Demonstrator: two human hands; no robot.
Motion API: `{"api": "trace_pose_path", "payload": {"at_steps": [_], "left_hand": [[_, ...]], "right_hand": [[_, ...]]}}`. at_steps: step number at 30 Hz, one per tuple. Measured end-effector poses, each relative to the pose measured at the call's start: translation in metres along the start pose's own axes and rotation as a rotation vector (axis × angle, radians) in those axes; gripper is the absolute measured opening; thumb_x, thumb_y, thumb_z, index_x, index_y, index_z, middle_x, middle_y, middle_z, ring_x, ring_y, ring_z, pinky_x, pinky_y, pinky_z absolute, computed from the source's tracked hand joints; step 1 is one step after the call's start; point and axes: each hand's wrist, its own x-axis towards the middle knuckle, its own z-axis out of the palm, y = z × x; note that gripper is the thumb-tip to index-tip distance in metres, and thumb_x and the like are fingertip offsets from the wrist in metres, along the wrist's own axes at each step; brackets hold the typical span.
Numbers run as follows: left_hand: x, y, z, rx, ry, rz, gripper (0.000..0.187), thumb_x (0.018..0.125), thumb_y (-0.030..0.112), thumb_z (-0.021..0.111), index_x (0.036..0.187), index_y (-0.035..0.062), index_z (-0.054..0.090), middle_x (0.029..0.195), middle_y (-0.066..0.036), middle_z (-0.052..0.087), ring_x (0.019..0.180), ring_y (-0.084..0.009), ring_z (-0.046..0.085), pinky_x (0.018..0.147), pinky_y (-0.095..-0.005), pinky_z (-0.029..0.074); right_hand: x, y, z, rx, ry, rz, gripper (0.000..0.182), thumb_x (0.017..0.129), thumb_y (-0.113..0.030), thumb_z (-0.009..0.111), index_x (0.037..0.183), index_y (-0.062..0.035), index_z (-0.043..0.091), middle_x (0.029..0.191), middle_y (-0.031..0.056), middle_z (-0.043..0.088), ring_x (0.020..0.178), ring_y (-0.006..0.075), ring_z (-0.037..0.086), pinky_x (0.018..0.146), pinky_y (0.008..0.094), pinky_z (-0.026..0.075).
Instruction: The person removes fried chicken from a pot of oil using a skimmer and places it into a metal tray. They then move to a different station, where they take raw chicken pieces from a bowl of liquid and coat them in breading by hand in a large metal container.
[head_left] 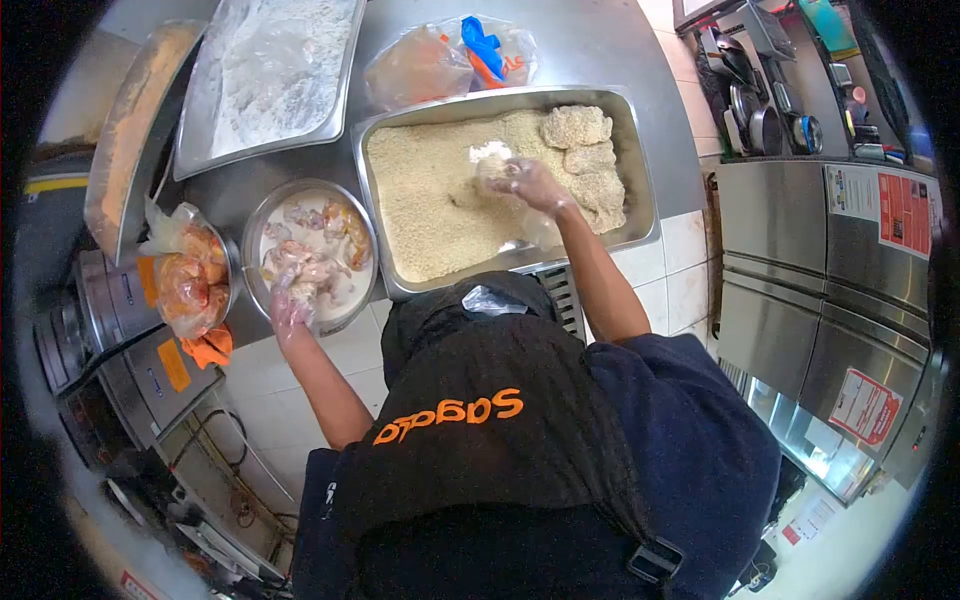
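My left hand (292, 303), in a clear plastic glove, reaches into a round metal bowl (250, 215) of milky white liquid. Its fingers close on a pale piece of raw meat (302, 264), which looks like chicken; other pieces lie around it in the liquid. My right hand (535, 185), also gloved, is over a deep metal tray (645, 205) of pale breadcrumbs (430, 200). Its fingers are curled together beside a white patch, and what they hold is hidden. Several crumb-coated pieces (592, 165) rest in the tray's right end.
A tray of white flour (275, 80) stands back left, beside a long container of orange-brown powder (145, 130). Left of the bowl sits a plastic bag of orange-coloured meat (192, 285). Plastic bags (425, 65) lie behind the crumb tray. Steel cabinets (775, 220) stand at right.
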Motion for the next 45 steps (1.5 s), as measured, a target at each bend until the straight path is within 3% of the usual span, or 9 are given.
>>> {"api": "trace_pose_path", "payload": {"at_steps": [4, 10, 16, 19, 20, 23, 32, 36, 45], "left_hand": [[-0.001, -0.002, 0.000, 0.173, 0.064, -0.055, 0.046, 0.089, 0.037, 0.043, 0.121, 0.0038, 0.044, 0.107, -0.012, 0.054, 0.093, -0.0230, 0.054, 0.075, -0.0398, 0.048], [-0.015, 0.012, 0.027, -0.067, 0.018, 0.021, 0.045, 0.089, 0.034, 0.045, 0.121, 0.0026, 0.044, 0.105, -0.012, 0.055, 0.091, -0.0217, 0.055, 0.074, -0.0377, 0.049], [-0.035, 0.019, 0.048, -0.332, 0.019, 0.123, 0.043, 0.088, 0.030, 0.047, 0.121, 0.0015, 0.044, 0.104, -0.011, 0.056, 0.090, -0.0204, 0.056, 0.074, -0.0356, 0.049], [-0.035, 0.015, 0.033, -0.164, 0.089, 0.137, 0.040, 0.088, 0.023, 0.049, 0.119, -0.0009, 0.045, 0.105, -0.011, 0.055, 0.090, -0.0199, 0.057, 0.074, -0.0326, 0.049], [-0.035, 0.017, 0.024, -0.072, 0.096, 0.052, 0.044, 0.089, 0.023, 0.047, 0.126, 0.0013, 0.037, 0.117, -0.011, 0.048, 0.100, -0.0201, 0.051, 0.084, -0.0308, 0.044], [-0.054, 0.019, 0.025, -0.108, 0.002, 0.118, 0.040, 0.087, 0.019, 0.049, 0.122, 0.0012, 0.043, 0.111, -0.010, 0.052, 0.099, -0.0199, 0.052, 0.083, -0.0301, 0.045], [-0.085, 0.070, 0.036, 0.403, 0.009, 0.235, 0.033, 0.074, 0.012, 0.064, 0.103, -0.0042, 0.057, 0.095, -0.009, 0.062, 0.083, -0.0144, 0.059, 0.070, -0.0261, 0.048], [-0.099, 0.097, 0.052, 0.884, 0.065, 0.216, 0.030, 0.069, 0.014, 0.071, 0.094, -0.0013, 0.063, 0.082, -0.005, 0.064, 0.070, -0.0110, 0.058, 0.064, -0.0235, 0.046], [-0.133, 0.131, 0.135, 1.070, -0.133, 0.453, 0.025, 0.064, 0.013, 0.073, 0.082, 0.0003, 0.063, 0.071, -0.005, 0.063, 0.063, -0.0089, 0.054, 0.056, -0.0247, 0.044]], "right_hand": [[-0.031, 0.015, -0.045, -0.097, 0.111, 0.194, 0.042, 0.078, -0.038, 0.059, 0.089, 0.0017, 0.059, 0.091, 0.0172, 0.060, 0.079, 0.0269, 0.058, 0.074, 0.0360, 0.046], [-0.045, 0.103, -0.080, 0.922, 0.374, 0.235, 0.037, 0.075, -0.027, 0.064, 0.094, 0.0031, 0.058, 0.087, 0.0142, 0.061, 0.082, 0.0252, 0.059, 0.073, 0.0356, 0.046], [-0.039, 0.134, -0.097, -0.292, 0.540, 0.569, 0.037, 0.071, -0.026, 0.064, 0.099, -0.0016, 0.058, 0.093, 0.0135, 0.062, 0.090, 0.0270, 0.059, 0.075, 0.0368, 0.047], [-0.028, 0.076, -0.089, -0.210, 0.619, 0.498, 0.032, 0.071, -0.024, 0.063, 0.096, -0.0034, 0.061, 0.085, 0.0180, 0.062, 0.088, 0.0311, 0.058, 0.076, 0.0378, 0.046], [-0.017, 0.078, -0.071, -0.448, 0.662, 0.200, 0.018, 0.070, -0.020, 0.059, 0.077, -0.0052, 0.064, 0.077, 0.0142, 0.063, 0.069, 0.0294, 0.062, 0.063, 0.0369, 0.049], [0.032, 0.056, -0.003, -0.698, 0.292, -0.180, 0.021, 0.070, -0.022, 0.059, 0.081, -0.0038, 0.064, 0.082, 0.0146, 0.063, 0.074, 0.0303, 0.061, 0.066, 0.0383, 0.049], [0.050, -0.070, 0.120, -0.335, 0.195, -0.818, 0.045, 0.078, -0.043, 0.048, 0.105, -0.0075, 0.054, 0.111, 0.0115, 0.051, 0.110, 0.0298, 0.042, 0.096, 0.0524, 0.025], [0.041, -0.047, 0.095, -0.492, -0.094, -0.810, 0.039, 0.078, -0.042, 0.048, 0.100, -0.0110, 0.057, 0.107, 0.0105, 0.054, 0.109, 0.0275, 0.043, 0.097, 0.0486, 0.025], [0.021, 0.019, 0.044, -0.414, 0.506, -0.332, 0.024, 0.074, -0.031, 0.055, 0.082, -0.0092, 0.061, 0.087, 0.0105, 0.058, 0.093, 0.0282, 0.051, 0.090, 0.0449, 0.031]]}}
